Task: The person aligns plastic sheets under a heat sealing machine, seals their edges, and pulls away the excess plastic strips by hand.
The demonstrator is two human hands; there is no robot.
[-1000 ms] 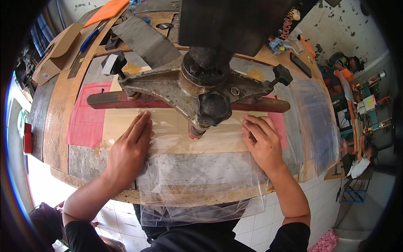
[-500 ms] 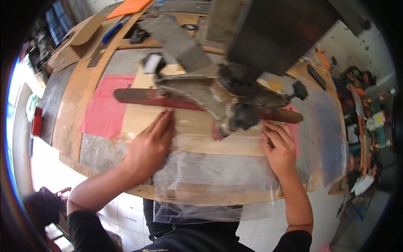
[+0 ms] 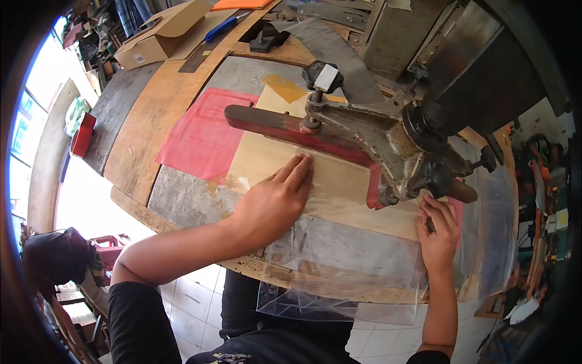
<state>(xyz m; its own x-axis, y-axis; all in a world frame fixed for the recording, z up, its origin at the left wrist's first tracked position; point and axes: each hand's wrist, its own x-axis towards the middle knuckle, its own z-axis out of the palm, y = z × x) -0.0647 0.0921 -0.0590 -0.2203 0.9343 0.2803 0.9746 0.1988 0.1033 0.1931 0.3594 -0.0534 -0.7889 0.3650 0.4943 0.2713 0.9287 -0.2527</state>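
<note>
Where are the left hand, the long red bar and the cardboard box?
Left hand (image 3: 273, 201): head view, back of the hand.
Long red bar (image 3: 345, 151): head view, front face.
Cardboard box (image 3: 176, 27): head view, its flap.

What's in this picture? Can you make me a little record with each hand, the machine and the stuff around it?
Left hand: fingers stretched, on flat tan sheet
Right hand: fingers curled near the tan sheet's right end; grip unclear
Machine: worn grey metal bracket with long red-and-dark bar
Front: clear plastic sheet, overhanging the table edge
Far left: brown cardboard box
</note>
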